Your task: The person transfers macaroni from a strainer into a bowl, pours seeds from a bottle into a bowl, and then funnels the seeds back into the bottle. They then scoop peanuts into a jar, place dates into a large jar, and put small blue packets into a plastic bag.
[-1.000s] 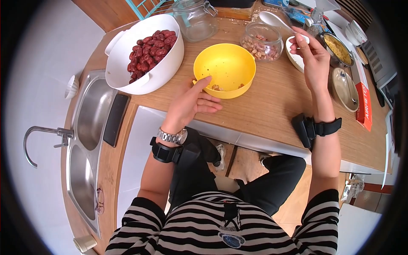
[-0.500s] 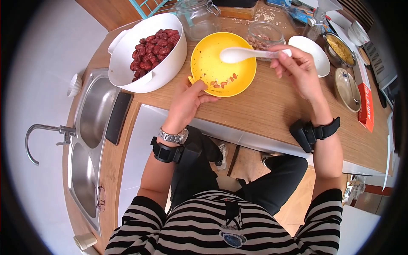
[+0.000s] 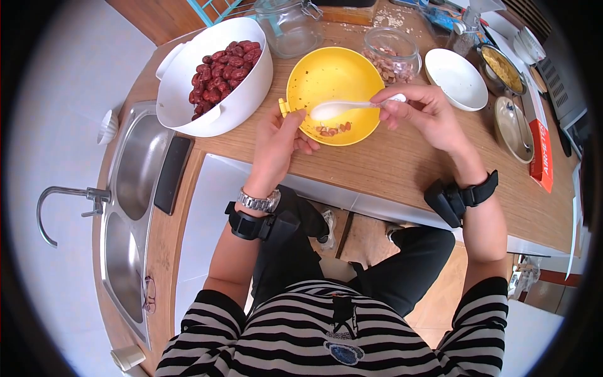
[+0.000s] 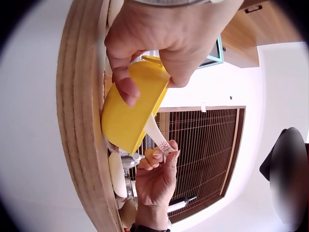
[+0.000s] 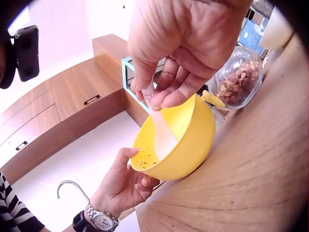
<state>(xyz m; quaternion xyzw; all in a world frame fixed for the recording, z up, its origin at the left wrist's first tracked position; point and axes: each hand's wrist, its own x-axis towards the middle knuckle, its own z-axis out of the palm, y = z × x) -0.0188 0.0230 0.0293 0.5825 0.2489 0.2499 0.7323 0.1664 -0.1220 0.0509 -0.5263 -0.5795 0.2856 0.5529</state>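
Note:
The yellow bowl (image 3: 339, 69) stands tilted toward the person, a few nuts (image 3: 334, 129) and dark crumbs gathered low inside it. My left hand (image 3: 274, 141) grips its rim near the small yellow handle (image 3: 284, 106), thumb over the edge. Between thumb and fingers my right hand (image 3: 427, 114) pinches the handle of a white spoon (image 3: 333, 109), whose head is inside the bowl above the nuts. In the right wrist view the spoon (image 5: 164, 137) reaches down into the bowl (image 5: 190, 145).
A white basin (image 3: 173, 100) of red dates stands left, near the sink (image 3: 139, 166). Behind are an empty glass jar (image 3: 289, 31) and a jar of nuts (image 3: 391, 60). To the right are a white bowl (image 3: 455, 81), other bowls and a red box (image 3: 541, 157).
My right hand came from over the white bowl at the right to the yellow bowl, bringing the spoon inside. My left hand took hold of the rim, and the bowl tipped toward the person.

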